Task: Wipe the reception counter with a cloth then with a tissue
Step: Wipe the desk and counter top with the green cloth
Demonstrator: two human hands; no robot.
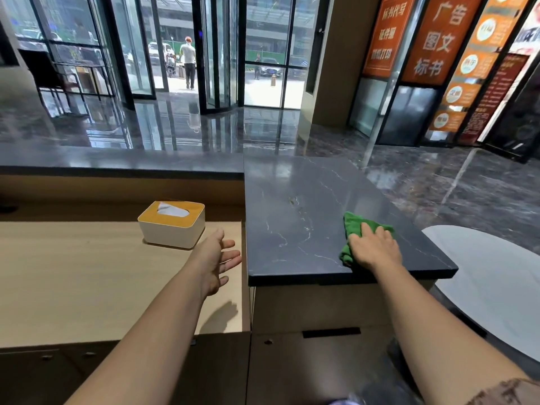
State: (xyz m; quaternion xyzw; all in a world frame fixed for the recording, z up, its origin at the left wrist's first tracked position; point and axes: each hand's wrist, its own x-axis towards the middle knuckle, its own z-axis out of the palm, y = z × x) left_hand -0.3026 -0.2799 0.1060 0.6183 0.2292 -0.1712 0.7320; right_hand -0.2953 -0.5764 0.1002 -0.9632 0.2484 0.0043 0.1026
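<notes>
The dark marble reception counter (295, 217) fills the centre right. A small brownish smudge sits near its middle. A crumpled green cloth (353, 229) lies on the counter near its front right corner, and my right hand (375, 248) presses flat on it. My left hand (217, 258) hovers open, fingers spread, above the lower wooden desk beside the counter's left edge, holding nothing. A cream tissue box (172, 226) with a yellow lid and a white tissue sticking out stands on the wooden desk, just beyond my left hand.
The light wooden desk (87, 273) sits lower than the counter, with dark drawers below. A white rounded surface (496, 282) lies to the right of the counter. A glossy dark lobby floor, glass doors and orange signs are beyond.
</notes>
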